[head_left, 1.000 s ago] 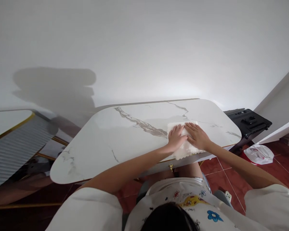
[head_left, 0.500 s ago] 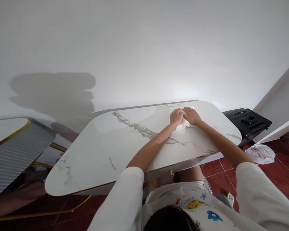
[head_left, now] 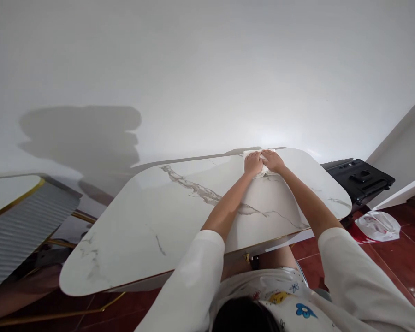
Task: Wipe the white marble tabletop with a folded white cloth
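Observation:
A white cloth (head_left: 262,172) lies bunched on the white marble-patterned tabletop (head_left: 131,216), close to its far edge by the wall. My left hand (head_left: 253,163) presses down on the cloth's left part, fingers close together and curved over it. Right beside it, my right hand (head_left: 273,160) grips the cloth's right part, and the two hands touch. Most of the cloth is hidden under them. Both arms are stretched forward across the table.
A white wall (head_left: 207,83) stands right behind the table. Beyond the right end are a black hard case (head_left: 364,180) and a plastic bag (head_left: 378,226) on the red tiled floor (head_left: 397,258). At left stands another white-topped, gold-edged piece of furniture (head_left: 10,193) with ribbed sides.
Both hands have pushed the cloth forward, away from me, up to the table's far edge. The view has shifted slightly.

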The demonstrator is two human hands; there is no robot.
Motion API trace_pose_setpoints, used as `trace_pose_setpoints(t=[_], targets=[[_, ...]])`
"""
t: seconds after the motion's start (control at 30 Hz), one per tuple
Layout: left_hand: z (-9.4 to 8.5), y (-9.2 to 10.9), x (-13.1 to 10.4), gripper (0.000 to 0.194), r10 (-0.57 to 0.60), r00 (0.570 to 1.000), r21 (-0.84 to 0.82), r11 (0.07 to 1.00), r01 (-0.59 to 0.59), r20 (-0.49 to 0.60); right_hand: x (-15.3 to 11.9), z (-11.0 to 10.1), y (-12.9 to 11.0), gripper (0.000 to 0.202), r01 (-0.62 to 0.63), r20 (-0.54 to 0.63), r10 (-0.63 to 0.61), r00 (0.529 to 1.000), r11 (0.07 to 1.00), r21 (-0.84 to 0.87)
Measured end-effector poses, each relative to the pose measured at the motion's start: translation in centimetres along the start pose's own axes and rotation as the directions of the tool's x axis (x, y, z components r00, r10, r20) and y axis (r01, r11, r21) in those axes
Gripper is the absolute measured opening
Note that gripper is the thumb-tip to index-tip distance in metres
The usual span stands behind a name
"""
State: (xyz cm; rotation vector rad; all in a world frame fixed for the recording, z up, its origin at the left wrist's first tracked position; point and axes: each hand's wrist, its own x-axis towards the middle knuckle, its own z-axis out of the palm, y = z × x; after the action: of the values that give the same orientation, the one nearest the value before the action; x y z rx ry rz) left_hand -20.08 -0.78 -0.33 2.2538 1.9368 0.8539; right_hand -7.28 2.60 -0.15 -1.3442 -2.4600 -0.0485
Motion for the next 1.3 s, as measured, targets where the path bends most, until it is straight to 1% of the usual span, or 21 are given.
trace_pose_setpoints(t=[0.1, 0.23, 0.43, 0.63, 0.77, 0.83, 0.9, 1.0, 1.07, 1.13, 1.2, 1.3], targets=[[0.3, -0.5, 1.1, 0.043, -0.001, 1.0, 0.009, 1.0, 0.001, -0.001, 1.0, 0.2, 0.1, 0.049, -0.01, 0.0, 0.01, 1.0, 1.0, -0.023], [0.5, -0.8, 1.6, 0.043, 0.012, 1.0, 0.011, 1.0, -0.012, -0.001, 1.4, 0.3, 0.2, 0.048, 0.012, -0.011, -0.012, 1.0, 1.0, -0.024], [0.6, -0.9, 1.2, 0.043, 0.018, 1.0, 0.006, 1.0, -0.018, -0.009, 1.1, 0.3, 0.2, 0.049, -0.013, -0.004, 0.013, 1.0, 1.0, -0.019], [0.4, -0.7, 1.1, 0.044, 0.023, 1.0, 0.014, 1.0, -0.023, -0.013, 1.3, 0.2, 0.4, 0.05, -0.012, 0.011, 0.012, 1.0, 1.0, -0.015], [0.0, -0.2, 0.0, 0.045, 0.009, 1.0, 0.052, 0.999, -0.01, 0.011, 0.4, 0.2, 0.3, 0.052, 0.029, 0.027, -0.028, 0.999, 0.999, -0.046], [-0.4, 0.2, -1.4, 0.046, 0.017, 1.0, 0.078, 0.997, -0.018, 0.024, -0.9, 0.0, -0.1, 0.053, 0.063, 0.031, -0.061, 0.998, 0.996, -0.06], [-0.9, 0.6, -3.3, 0.047, 0.045, 0.998, 0.094, 0.994, -0.049, 0.043, -2.8, -0.3, -0.9, 0.054, 0.09, 0.046, -0.086, 0.995, 0.993, -0.071], [-2.0, 1.2, -7.1, 0.049, 0.085, 0.992, 0.082, 0.992, -0.093, 0.095, -6.5, -1.1, -2.6, 0.056, 0.106, 0.075, -0.1, 0.992, 0.991, -0.077], [-2.8, 1.6, -10.0, 0.052, 0.087, 0.986, 0.043, 0.995, -0.094, 0.144, -9.5, -1.8, -3.9, 0.056, 0.122, 0.076, -0.117, 0.99, 0.99, -0.067], [-3.6, 2.2, -12.8, 0.056, 0.053, 0.978, -0.009, 0.999, -0.052, 0.2, -12.4, -2.6, -5.2, 0.057, 0.159, 0.071, -0.155, 0.985, 0.986, -0.054], [-4.2, 2.9, -15.3, 0.059, 0.0, 0.966, -0.061, 0.998, 0.017, 0.259, -15.2, -3.5, -6.4, 0.058, 0.193, 0.066, -0.19, 0.98, 0.98, -0.046], [-5.0, 4.2, -18.2, 0.061, -0.048, 0.947, -0.117, 0.989, 0.09, 0.317, -18.6, -4.5, -7.5, 0.059, 0.216, 0.057, -0.214, 0.975, 0.976, -0.033]])
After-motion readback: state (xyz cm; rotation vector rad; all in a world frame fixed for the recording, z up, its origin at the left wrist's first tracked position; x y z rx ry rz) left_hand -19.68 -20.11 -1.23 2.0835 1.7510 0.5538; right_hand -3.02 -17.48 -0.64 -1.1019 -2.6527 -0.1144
